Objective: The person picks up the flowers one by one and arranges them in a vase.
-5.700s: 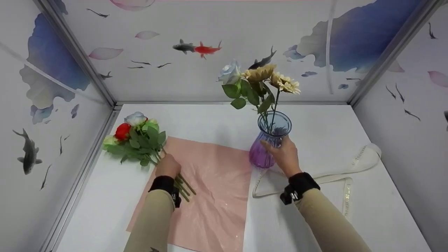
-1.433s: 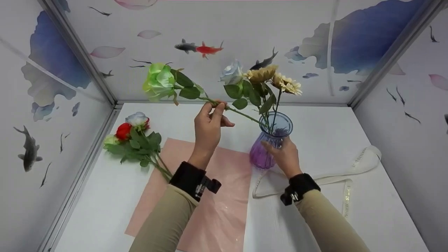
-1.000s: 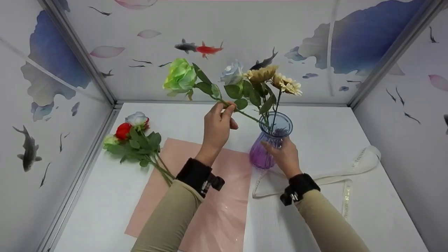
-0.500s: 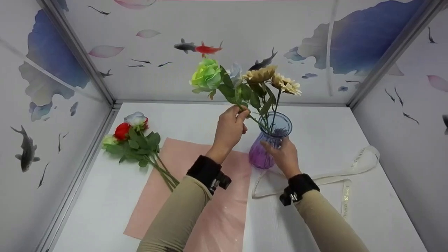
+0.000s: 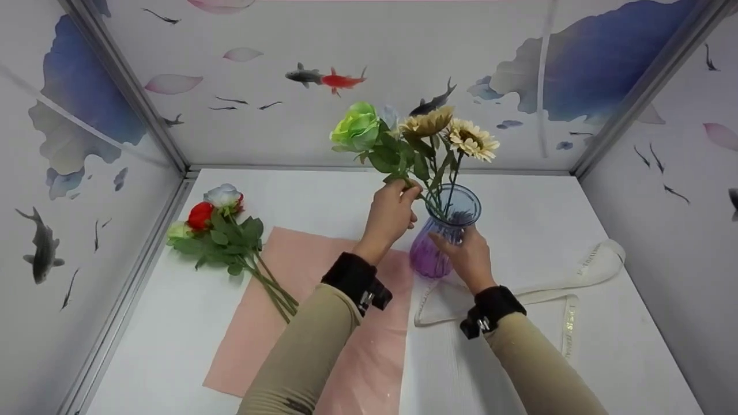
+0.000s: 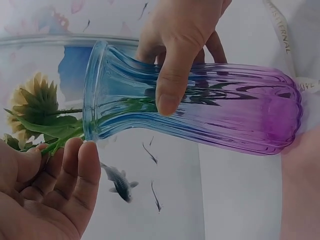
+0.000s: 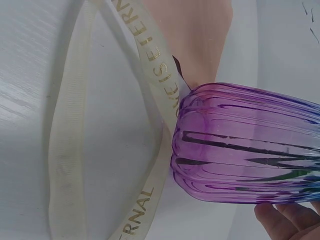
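My left hand (image 5: 392,213) pinches the stem of a green rose (image 5: 354,127), whose lower stem runs down into the mouth of a glass vase (image 5: 429,253). The vase is blue at the top and purple at the bottom. My right hand (image 5: 471,253) grips its neck, thumb in front, as the left wrist view also shows. Standing in the vase are a tan sunflower (image 5: 428,122), a cream sunflower (image 5: 471,141) and a pale blue rose (image 5: 389,117), partly hidden behind the green one. Stems show through the glass (image 7: 240,145) in the right wrist view.
A bunch of roses (image 5: 230,236), red, pale blue and light green, lies at the left, stems over a pink paper sheet (image 5: 369,357). A cream ribbon with gold letters (image 5: 569,323) loops right of the vase. Printed walls enclose the white table (image 5: 530,213).
The left hand went from the bunch on the table to the vase with the green rose, then brought the rose rightward and more upright. The right hand stayed on the vase.
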Available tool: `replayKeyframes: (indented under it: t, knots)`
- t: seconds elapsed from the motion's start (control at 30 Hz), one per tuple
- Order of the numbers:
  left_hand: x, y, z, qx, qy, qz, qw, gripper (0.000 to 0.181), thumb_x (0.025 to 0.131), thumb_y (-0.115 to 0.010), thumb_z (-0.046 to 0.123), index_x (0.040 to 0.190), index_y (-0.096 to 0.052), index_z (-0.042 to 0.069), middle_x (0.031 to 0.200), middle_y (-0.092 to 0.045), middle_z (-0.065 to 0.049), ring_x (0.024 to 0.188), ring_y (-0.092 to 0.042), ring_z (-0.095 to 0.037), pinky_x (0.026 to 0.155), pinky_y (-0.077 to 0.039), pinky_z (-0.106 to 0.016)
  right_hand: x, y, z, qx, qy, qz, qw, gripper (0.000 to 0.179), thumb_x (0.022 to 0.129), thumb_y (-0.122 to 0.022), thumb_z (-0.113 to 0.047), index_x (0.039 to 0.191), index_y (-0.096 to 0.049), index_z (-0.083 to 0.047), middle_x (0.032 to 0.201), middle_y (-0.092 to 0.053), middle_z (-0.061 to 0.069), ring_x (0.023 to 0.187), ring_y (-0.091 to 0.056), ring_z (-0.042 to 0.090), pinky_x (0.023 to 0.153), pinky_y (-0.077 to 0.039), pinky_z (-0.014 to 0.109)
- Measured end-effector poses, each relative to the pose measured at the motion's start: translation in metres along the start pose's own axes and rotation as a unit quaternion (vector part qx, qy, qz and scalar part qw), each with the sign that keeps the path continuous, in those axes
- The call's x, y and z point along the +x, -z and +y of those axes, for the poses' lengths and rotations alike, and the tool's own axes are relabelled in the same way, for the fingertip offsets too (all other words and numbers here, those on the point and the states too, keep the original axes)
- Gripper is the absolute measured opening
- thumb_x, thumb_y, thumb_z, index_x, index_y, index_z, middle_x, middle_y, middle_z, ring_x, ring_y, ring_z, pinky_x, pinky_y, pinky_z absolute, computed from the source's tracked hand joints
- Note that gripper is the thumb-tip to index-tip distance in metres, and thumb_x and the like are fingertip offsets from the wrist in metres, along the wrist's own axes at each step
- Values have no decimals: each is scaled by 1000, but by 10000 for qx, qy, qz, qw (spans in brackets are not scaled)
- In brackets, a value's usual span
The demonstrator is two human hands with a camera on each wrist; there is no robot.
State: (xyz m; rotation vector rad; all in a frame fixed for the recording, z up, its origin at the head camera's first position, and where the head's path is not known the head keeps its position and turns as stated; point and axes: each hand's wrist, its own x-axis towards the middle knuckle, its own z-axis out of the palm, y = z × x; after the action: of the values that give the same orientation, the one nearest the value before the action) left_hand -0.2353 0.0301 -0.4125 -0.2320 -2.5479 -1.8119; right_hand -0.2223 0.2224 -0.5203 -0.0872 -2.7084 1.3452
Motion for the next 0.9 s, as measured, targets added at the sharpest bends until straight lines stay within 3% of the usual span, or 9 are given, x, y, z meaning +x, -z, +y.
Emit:
replayKeyframes:
  t: [0.23,0.43,0.67,0.9]
  knots:
    - [7,-3,0,-266,399,-122,9988,23,109,-51,23,121,-64,9,95,-68,-7,59,-62,-18,54,-52,-26,0,0,2,-40,38,66,10000,85,88,-78,-51,146,-45,2,141,-55,31,132,-54,46,110,-43,55]
    - [14,-6,0,-393,628,-182,9971,21,109,-51,25,119,-61,9,81,-63,-8,60,-63,-22,53,-52,-28,0,0,2,-65,31,60,10000,86,88,-78,-52,146,-45,3,141,-56,31,132,-54,45,110,-43,55]
    - [19,-12,-1,-322,641,-86,9974,21,108,-55,25,118,-63,8,95,-66,-10,57,-61,-16,52,-52,-29,-1,0,2,-5,31,20,10000,87,88,-77,-52,148,-43,2,143,-55,30,133,-53,44,112,-41,55]
    - [20,-17,-3,-67,606,-154,9980,20,107,-57,26,116,-64,9,103,-65,-10,65,-63,-20,54,-51,-28,-2,0,1,-12,234,58,9997,87,90,-77,-47,150,-40,3,142,-55,30,133,-53,44,111,-42,55]
